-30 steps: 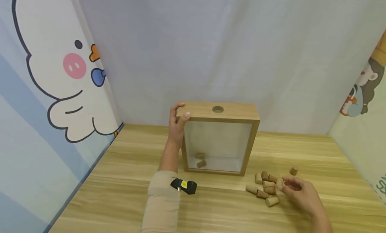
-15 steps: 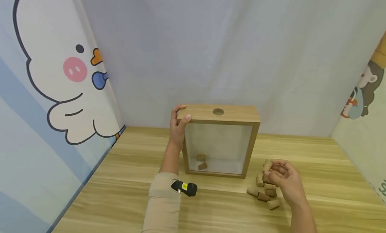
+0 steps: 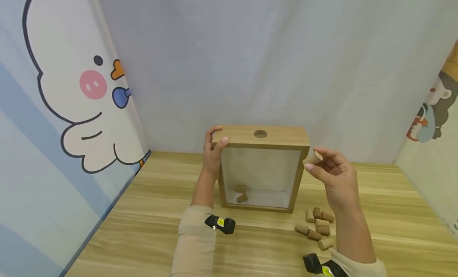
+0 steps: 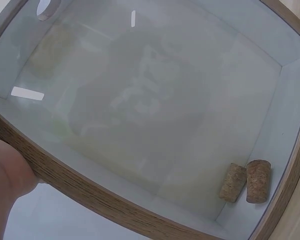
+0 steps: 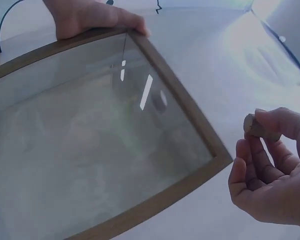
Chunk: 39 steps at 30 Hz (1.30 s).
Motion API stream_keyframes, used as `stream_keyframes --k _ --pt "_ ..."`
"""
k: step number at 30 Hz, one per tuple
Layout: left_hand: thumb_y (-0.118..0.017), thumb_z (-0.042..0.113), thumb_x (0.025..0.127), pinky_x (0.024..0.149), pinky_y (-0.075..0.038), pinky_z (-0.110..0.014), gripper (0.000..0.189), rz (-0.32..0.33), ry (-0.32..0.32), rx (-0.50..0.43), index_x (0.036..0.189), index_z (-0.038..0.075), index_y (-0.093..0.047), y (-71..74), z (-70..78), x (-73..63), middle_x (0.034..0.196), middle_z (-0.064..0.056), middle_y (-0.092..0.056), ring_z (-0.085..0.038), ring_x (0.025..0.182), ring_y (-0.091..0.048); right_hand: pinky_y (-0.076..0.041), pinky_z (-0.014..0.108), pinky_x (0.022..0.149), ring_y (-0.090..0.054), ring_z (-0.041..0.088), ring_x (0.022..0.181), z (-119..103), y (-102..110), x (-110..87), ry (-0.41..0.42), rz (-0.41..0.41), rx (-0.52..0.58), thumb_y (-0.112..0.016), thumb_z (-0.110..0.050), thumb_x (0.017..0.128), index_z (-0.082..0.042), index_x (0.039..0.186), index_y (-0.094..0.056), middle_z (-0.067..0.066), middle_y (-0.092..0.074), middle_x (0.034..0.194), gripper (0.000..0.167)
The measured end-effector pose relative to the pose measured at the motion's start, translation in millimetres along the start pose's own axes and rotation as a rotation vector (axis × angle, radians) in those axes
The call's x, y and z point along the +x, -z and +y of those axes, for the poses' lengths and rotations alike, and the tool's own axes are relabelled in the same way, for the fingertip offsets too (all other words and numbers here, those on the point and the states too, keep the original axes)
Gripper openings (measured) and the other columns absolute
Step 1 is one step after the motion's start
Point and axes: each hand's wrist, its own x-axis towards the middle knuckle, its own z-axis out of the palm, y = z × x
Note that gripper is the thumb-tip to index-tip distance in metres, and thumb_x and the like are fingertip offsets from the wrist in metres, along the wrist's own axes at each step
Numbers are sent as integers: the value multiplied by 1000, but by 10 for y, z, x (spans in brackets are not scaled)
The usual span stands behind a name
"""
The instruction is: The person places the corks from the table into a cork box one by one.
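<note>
A wooden shadow box with a clear front stands upright on the table, a round hole in its top. My left hand grips its upper left corner, thumb on the front top edge. Between thumb and fingers, my right hand pinches a wine cork beside the box's upper right corner; the right wrist view shows that cork apart from the frame. Inside the box, two corks lie at the bottom left, one light cork against a darker cork.
Several loose corks lie in a cluster on the wooden table, right of the box and below my right forearm. A pale curtain hangs close behind the box. Printed cloth walls flank the table.
My right hand has picked a cork out from the right side of the pile and raised it up and left to the box's top corner. My left hand keeps its grip.
</note>
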Motion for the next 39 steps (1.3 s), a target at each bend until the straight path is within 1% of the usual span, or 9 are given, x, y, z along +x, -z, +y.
stream_keyframes --k 3,7,12,15,20,24,29,34,39 --pt "-53 33 81 70 -26 -40 50 -1 2 3 125 12 -41 0 8 -8 94 0 -35 -9 65 -29 -48 21 71 -59 14 79 -123 -137 140 4 -25 -71 -64 15 78 4 110 -60 4 -64 91 34" --pt "-54 34 81 63 -24 -35 50 -1 9 9 125 13 -41 3 -9 -11 70 2 -25 -10 58 -25 -49 21 69 -60 15 77 -174 -329 350 -5 -61 -202 -68 7 78 3 110 -59 2 -66 91 33" --pt "-54 34 80 57 -23 -31 52 3 30 15 125 13 -41 -2 -40 -39 67 2 -23 -9 53 -23 -49 23 71 -60 17 82 -143 -534 571 -47 -102 -366 -68 0 81 -1 111 -59 3 -66 92 32" --pt "-54 34 81 59 -23 -31 49 -6 32 14 125 14 -41 -13 -48 -55 71 2 -25 -8 56 -25 -48 23 71 -58 18 85 -130 -628 700 -143 -151 -499 -67 -5 83 -2 116 -58 7 -64 96 34" --pt "-54 35 81 57 -24 -31 49 4 31 22 124 16 -43 -16 -33 -55 74 1 -27 -8 58 -26 -45 27 62 -56 21 78 -134 -725 980 -288 -335 -667 -65 -7 84 0 116 -58 15 -60 100 33" --pt "-54 35 81 57 -24 -31 51 12 23 29 125 13 -42 -3 -5 -33 77 0 -29 -8 58 -26 -39 26 51 -49 17 61 -160 -774 1186 -419 -436 -674 -64 -1 83 1 111 -56 17 -57 100 29" --pt "-54 33 82 57 -25 -30 53 7 15 21 127 10 -40 9 6 -5 86 -2 -32 -6 58 -28 -39 25 49 -47 16 56 -191 -824 1317 -527 -436 -692 -67 2 80 1 111 -54 17 -55 99 34" --pt "-54 33 82 63 -32 -34 53 -12 30 -2 128 9 -39 24 -14 -2 93 -2 -35 -9 61 -33 -48 34 69 -58 25 87 -259 -743 1174 -393 -468 -779 -68 -9 83 -2 121 -53 18 -58 110 41" --pt "-54 35 82 72 -31 -42 52 -25 30 3 126 12 -39 57 -14 9 82 -2 -34 -13 63 -32 -47 38 80 -56 27 99 -338 -529 690 -105 -506 -730 -66 -14 86 0 128 -49 18 -56 117 47"
